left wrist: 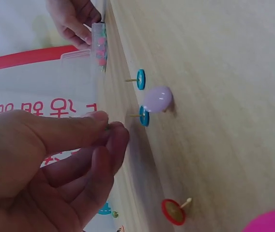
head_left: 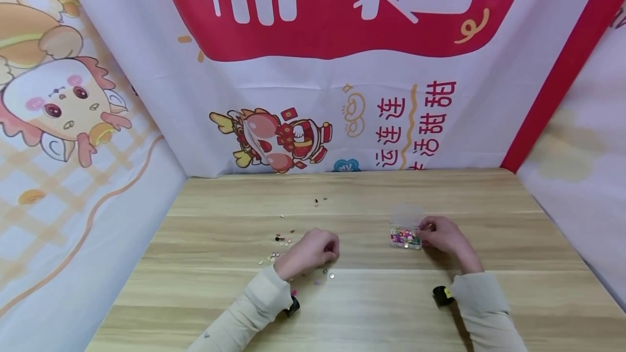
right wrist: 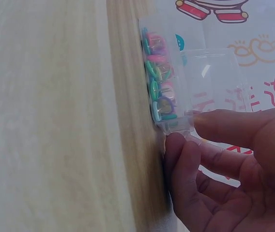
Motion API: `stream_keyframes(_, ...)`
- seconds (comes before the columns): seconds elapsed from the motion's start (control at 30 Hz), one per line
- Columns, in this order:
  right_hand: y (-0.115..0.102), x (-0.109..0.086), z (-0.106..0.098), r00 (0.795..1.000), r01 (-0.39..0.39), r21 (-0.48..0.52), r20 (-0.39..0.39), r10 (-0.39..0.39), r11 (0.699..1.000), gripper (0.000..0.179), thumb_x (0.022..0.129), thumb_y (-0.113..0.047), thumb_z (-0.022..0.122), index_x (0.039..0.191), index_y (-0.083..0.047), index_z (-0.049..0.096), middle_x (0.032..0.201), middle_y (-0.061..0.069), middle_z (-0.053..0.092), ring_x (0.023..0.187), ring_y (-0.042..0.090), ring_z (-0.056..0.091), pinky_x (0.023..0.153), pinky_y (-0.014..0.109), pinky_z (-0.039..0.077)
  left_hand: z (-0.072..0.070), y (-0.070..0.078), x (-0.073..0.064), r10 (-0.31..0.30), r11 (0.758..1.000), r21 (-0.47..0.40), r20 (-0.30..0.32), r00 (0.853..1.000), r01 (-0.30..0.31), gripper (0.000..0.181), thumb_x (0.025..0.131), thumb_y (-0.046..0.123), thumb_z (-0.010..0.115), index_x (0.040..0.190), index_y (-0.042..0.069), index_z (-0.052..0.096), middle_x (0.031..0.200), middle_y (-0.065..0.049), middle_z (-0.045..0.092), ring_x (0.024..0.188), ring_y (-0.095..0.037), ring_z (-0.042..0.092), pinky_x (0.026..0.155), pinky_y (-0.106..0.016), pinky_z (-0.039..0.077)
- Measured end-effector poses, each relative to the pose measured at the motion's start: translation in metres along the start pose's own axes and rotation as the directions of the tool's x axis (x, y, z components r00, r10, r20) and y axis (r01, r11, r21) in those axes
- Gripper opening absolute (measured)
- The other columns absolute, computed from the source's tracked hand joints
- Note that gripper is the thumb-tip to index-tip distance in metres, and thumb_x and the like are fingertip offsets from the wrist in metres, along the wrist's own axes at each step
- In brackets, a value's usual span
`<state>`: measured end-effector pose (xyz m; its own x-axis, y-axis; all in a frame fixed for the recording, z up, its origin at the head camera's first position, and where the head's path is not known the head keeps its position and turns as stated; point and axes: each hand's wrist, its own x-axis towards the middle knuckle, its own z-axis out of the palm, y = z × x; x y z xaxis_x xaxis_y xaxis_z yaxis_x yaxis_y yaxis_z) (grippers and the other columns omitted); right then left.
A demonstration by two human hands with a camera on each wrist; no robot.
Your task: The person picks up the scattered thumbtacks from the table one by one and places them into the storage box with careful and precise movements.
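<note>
My left hand [head_left: 313,249] is over the middle of the table, thumb and forefinger pinched together. A tiny greenish bit, likely a thumbtack [left wrist: 109,127], shows between these fingertips, mostly hidden. At the right, my right hand [head_left: 444,237] grips the near end of a small clear plastic box [right wrist: 175,124] between thumb and fingers. The box stands on the table with its clear lid [right wrist: 212,72] raised, and colourful thumbtacks [right wrist: 164,92] fill it. Close to the left hand lie blue thumbtacks [left wrist: 141,79], a lilac thumbtack [left wrist: 158,99] and a red-rimmed thumbtack [left wrist: 174,211].
More loose thumbtacks [head_left: 274,256] are scattered around the left forearm, with a few farther back near a dark thumbtack [head_left: 316,200]. A magenta thumbtack [left wrist: 271,223] lies at the left wrist. Printed cloth [head_left: 293,86] hangs along the wooden table's [head_left: 220,194] back edge.
</note>
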<state>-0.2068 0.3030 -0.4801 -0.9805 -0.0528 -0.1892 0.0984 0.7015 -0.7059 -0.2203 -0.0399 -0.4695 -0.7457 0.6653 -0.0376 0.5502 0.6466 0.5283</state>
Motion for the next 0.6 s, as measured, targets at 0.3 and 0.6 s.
stream_keyframes(0.3,0.0004,0.0009,0.0011,1.000,-0.018,-0.014,0.001,0.018,1.000,0.025,0.093,-0.017,0.064,0.106,0.005,0.065,0.086,0.012,0.068,0.071,0.017,0.062,0.066,0.029,0.049,-0.0009,0.0009,0.0029,-0.017,0.999,-0.041,-0.018,1.000,0.016,0.012,0.089,0.008,0.071,0.080,0.014,0.067,0.073,0.007,0.064,0.066,-0.001,0.053,0.062,-0.017,0.046)
stream_keyframes(0.6,-0.0013,0.0008,0.0014,0.999,-0.047,-0.003,0.010,0.047,0.999,0.026,0.095,-0.018,0.064,0.109,0.004,0.064,0.090,0.014,0.066,0.073,0.018,0.063,0.066,0.029,0.050,0.0015,0.0081,0.0070,-0.006,0.998,-0.060,-0.030,1.000,0.005,0.007,0.088,0.010,0.074,0.084,0.014,0.070,0.078,0.006,0.069,0.069,0.001,0.058,0.065,-0.016,0.049)
